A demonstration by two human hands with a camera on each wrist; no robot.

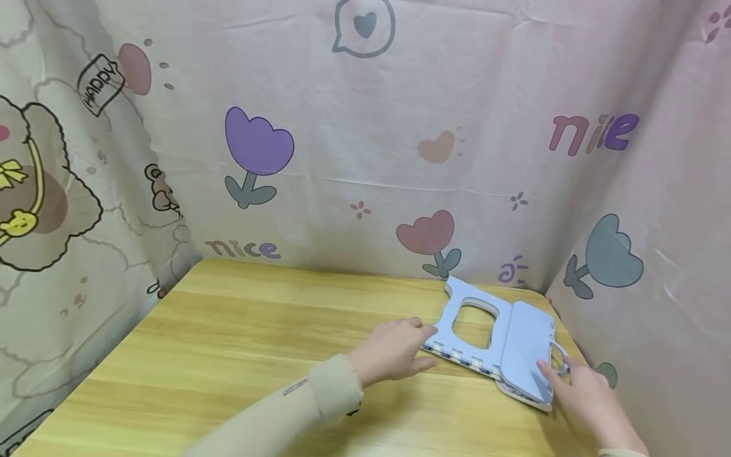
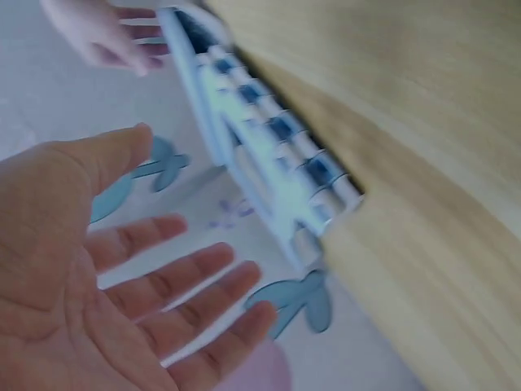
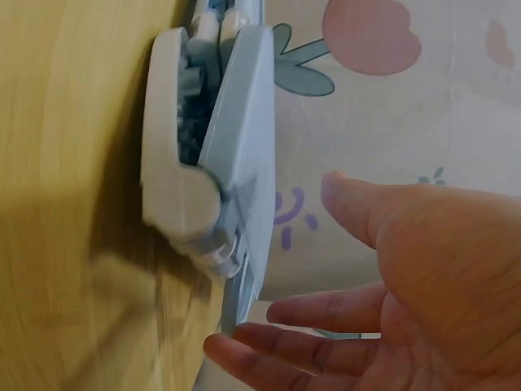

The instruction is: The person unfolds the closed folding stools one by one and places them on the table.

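Note:
A light blue plastic folding stool (image 1: 528,343) lies folded flat on the table's right side, with an oval opening through its leg part and white-and-blue hinges along the near edge. A thin carry handle (image 1: 562,349) juts from its right end. My left hand (image 1: 394,352) is by the stool's left end, and in the left wrist view its spread fingers (image 2: 199,273) hold nothing. Beside the handle end is my right hand (image 1: 588,390), fingers loosely extended. In the right wrist view its fingertips come close to the handle; I cannot tell if they touch.
The wood-grain table (image 1: 257,336) extends left of the stool. A printed curtain (image 1: 342,127) with flowers and words hangs behind the table and on both sides, close to the stool's far corner.

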